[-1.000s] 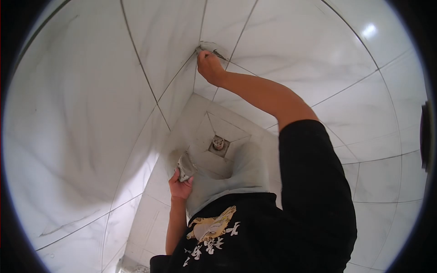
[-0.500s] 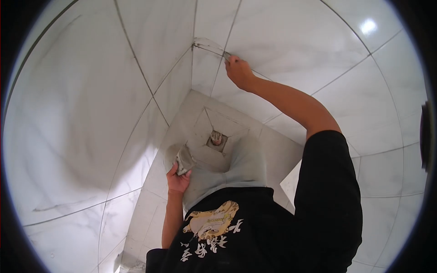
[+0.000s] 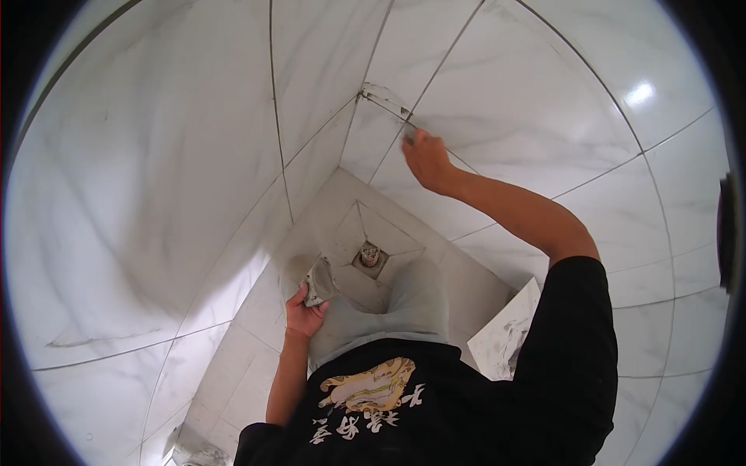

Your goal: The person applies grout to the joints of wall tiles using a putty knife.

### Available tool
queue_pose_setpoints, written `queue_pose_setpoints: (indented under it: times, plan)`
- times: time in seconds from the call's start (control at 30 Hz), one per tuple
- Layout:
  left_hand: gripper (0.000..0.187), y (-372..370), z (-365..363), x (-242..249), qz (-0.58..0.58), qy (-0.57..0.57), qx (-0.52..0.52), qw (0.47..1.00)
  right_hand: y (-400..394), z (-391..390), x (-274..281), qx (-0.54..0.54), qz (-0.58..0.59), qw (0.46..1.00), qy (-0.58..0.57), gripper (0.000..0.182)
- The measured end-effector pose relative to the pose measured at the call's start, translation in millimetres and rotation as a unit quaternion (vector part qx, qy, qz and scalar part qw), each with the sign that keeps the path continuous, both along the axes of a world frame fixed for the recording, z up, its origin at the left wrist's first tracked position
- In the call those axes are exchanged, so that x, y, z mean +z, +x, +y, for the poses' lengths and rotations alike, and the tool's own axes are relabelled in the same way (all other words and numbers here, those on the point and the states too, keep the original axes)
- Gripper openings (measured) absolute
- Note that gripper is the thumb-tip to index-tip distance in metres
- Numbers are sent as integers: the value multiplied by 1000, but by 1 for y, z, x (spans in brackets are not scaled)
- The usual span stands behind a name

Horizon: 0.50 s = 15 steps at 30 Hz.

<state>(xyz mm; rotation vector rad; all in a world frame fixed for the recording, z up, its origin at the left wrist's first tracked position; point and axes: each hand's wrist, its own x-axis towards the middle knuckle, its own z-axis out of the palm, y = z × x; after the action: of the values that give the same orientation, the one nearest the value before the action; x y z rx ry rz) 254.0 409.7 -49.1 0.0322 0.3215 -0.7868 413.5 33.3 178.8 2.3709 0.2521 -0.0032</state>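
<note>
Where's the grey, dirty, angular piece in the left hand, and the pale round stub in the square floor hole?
Grey angular piece (image 3: pixel 319 283): head view, middle of its face.
Pale round stub (image 3: pixel 370 255): head view, its visible middle.

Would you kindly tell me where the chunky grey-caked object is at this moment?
In the head view, the chunky grey-caked object is left of centre, held in the left hand, below and to the left of the square floor opening.

Glossy, smooth, grey-veined wall tiles fill the upper right — matt, dusty floor tiles at centre, soft cloth T-shirt lower down.
</note>
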Motion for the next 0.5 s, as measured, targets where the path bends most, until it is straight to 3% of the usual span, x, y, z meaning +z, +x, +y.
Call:
queue_pose_setpoints:
  times: [0.1,0.33,0.47,0.5]
  plan:
    - [33,2,1,3,27,45,-9,999,39,16,-6,87,-104,990,27,53]
    - [34,-2,5,2,3,43,18,999,119,20,-57,47,-185,980,58,55]
    - [32,1,1,17,15,63,-2,998,137,21,-87,51,-293,938,176,37]
    - [32,1,-1,19,11,76,0,997,141,20,-92,55,-296,934,192,42]
